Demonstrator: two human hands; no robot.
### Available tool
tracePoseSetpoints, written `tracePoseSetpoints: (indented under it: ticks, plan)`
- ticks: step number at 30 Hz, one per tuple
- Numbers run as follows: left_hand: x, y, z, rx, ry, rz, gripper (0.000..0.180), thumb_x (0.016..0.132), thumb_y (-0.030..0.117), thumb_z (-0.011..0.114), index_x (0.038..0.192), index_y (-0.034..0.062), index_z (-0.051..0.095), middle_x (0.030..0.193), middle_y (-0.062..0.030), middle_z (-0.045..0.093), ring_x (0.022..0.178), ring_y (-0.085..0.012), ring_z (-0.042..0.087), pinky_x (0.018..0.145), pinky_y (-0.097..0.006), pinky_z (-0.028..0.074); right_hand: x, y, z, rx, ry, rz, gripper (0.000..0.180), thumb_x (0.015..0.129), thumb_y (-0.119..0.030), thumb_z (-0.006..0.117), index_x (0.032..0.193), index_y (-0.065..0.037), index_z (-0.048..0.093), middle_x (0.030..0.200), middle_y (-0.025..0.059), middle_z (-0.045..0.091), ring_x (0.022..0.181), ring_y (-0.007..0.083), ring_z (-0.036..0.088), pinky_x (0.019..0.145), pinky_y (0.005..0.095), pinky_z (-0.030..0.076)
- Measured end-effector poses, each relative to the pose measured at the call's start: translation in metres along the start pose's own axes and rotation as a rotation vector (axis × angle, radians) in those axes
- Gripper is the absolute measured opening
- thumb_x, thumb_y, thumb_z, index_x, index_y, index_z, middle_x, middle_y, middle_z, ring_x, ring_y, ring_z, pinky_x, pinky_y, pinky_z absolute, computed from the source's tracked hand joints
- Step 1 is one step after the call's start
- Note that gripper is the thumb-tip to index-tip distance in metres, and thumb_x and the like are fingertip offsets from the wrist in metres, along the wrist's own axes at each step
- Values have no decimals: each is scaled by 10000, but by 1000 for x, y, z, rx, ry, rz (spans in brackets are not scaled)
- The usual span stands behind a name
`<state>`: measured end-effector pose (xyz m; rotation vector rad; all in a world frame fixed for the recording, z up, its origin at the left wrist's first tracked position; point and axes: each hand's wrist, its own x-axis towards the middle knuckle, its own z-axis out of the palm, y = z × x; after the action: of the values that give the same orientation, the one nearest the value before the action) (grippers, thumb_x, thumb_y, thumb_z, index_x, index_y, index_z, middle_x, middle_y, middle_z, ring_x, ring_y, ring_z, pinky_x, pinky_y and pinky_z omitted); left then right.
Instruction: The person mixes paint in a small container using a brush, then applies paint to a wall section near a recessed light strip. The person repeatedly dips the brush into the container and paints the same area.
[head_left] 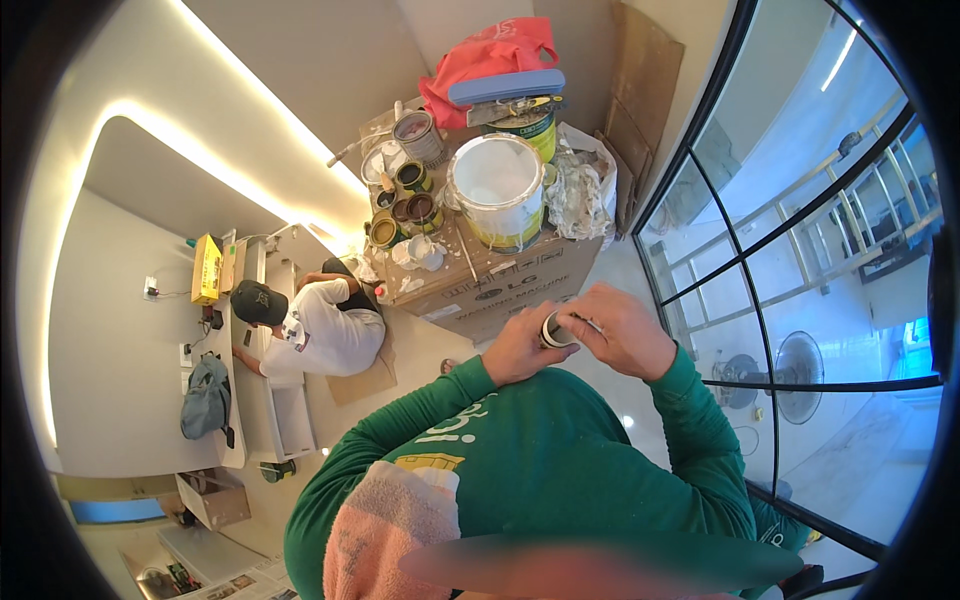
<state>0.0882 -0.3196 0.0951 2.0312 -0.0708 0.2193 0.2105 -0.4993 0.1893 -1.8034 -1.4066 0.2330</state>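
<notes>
1. White walls (110, 400) with a lit ceiling strip (250, 95).
2. Black-framed window (800, 260), daylight outside.
3. Pale glossy floor (620, 270).
4. White cabinet (280, 420).
5. Cardboard sheets (645, 70) against the wall.

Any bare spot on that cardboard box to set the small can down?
Hardly. The cardboard box top is crowded: big white bucket centre, small paint cans on its left, crumpled plastic on its right. Only a thin front-edge strip shows bare. Both hands hold the small can.
</notes>
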Motion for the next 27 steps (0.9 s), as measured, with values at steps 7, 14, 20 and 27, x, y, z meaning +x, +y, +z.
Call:
tracePoseSetpoints:
  ticks: [7,14,20,27]
  plan:
    - [-3,1,0,4,-11,-10,495,855,271,858,1258,99,626,1039,-142,681,946,-401,651,825,-491,519,-1,-1,0,-3,14,-4,118,960,-150,722,1039,-66,744,905,88,720,836,322,638,736,438,532]
    - [-5,-1,2,8,-13,-14,498,853,283,862,1249,97,626,1025,-147,681,933,-405,635,813,-489,508,-4,-2,3,-25,15,5,119,965,-158,718,1035,-63,729,906,88,715,836,330,635,734,445,529]
    - [-7,0,1,-5,-25,-15,495,853,257,860,1262,104,629,1050,-151,691,950,-403,662,814,-486,527,-7,-5,3,18,-87,0,99,966,-156,708,1033,-85,726,886,87,691,839,328,627,725,448,522]
    - [-5,2,1,1,-16,6,500,845,236,863,1276,112,642,1072,-143,696,969,-408,672,825,-492,536,-7,-6,5,-13,-5,-29,73,973,-175,694,998,-108,711,835,93,655,816,329,616,710,454,514]
